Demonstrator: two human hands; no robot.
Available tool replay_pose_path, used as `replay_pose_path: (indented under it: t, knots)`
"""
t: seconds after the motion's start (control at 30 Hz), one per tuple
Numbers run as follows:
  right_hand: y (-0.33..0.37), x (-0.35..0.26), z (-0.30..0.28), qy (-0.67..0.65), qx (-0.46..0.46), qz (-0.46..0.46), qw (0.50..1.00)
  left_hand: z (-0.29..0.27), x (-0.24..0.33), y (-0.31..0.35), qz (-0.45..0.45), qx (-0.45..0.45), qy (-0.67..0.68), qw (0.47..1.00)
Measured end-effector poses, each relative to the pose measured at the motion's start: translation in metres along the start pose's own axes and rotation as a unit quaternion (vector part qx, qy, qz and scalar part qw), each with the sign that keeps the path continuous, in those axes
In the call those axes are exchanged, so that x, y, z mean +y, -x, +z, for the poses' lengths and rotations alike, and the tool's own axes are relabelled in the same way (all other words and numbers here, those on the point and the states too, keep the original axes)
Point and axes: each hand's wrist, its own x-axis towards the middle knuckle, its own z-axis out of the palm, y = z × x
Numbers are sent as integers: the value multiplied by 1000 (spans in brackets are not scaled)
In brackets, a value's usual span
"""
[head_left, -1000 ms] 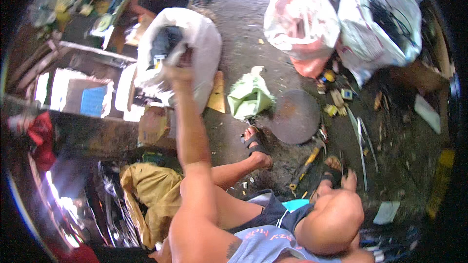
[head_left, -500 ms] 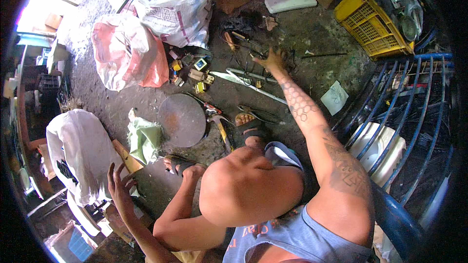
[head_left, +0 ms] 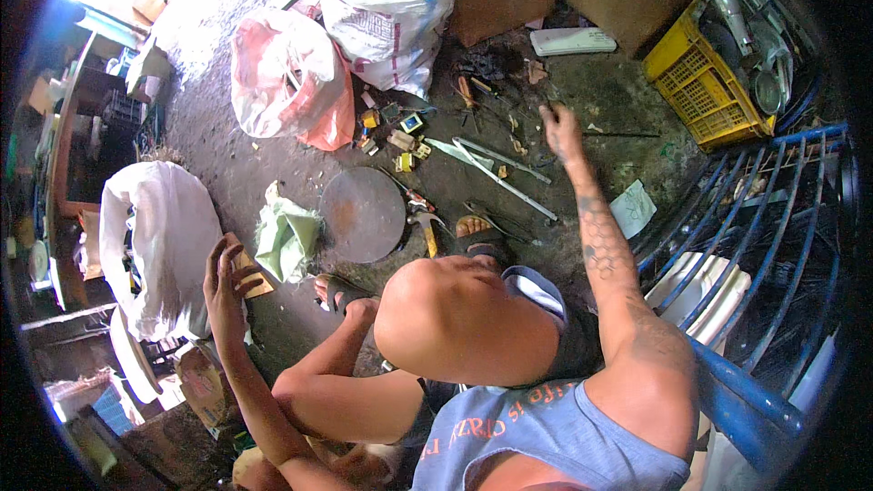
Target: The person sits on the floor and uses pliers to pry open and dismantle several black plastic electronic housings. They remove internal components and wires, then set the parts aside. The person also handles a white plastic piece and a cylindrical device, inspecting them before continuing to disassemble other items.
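Note:
My right hand (head_left: 561,135) reaches out over the dirty floor at the upper right, fingers drawn together. Something small and dark shows at its fingertips; what it is I cannot make out. Left of it lie an orange-handled hand tool (head_left: 467,91), more dark tools and two pale thin strips (head_left: 518,189). My left hand (head_left: 225,280) hangs in the air beside a filled white sack (head_left: 164,245), its fingers apart and holding nothing. Between my feet and the strips are a hammer (head_left: 427,229) with a yellow handle and a round grey plate (head_left: 364,215).
Several small yellow electrical parts (head_left: 404,162) lie by a pink-white sack (head_left: 289,73). Behind stand a white sack of black cables (head_left: 391,27) and cardboard boxes (head_left: 500,2). A yellow crate (head_left: 705,91) and a blue metal rack (head_left: 755,236) border the right side.
My right hand has moved right, away from the tools, and its spread fingers have closed together. My left hand stays raised beside the white sack. The whole view has shifted slightly.

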Motion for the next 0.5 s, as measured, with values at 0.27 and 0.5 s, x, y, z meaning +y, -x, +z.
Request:
replay_pose_path:
  t: [0.27, 0.5]
  knots:
    - [53, -262, -117, -500, -146, -137, 843, 60, 39, -15, 200, -111, 26, 973]
    - [92, -409, -58, -681, -239, -169, 671, 163, 85, 7, 193, -337, 333, 859]
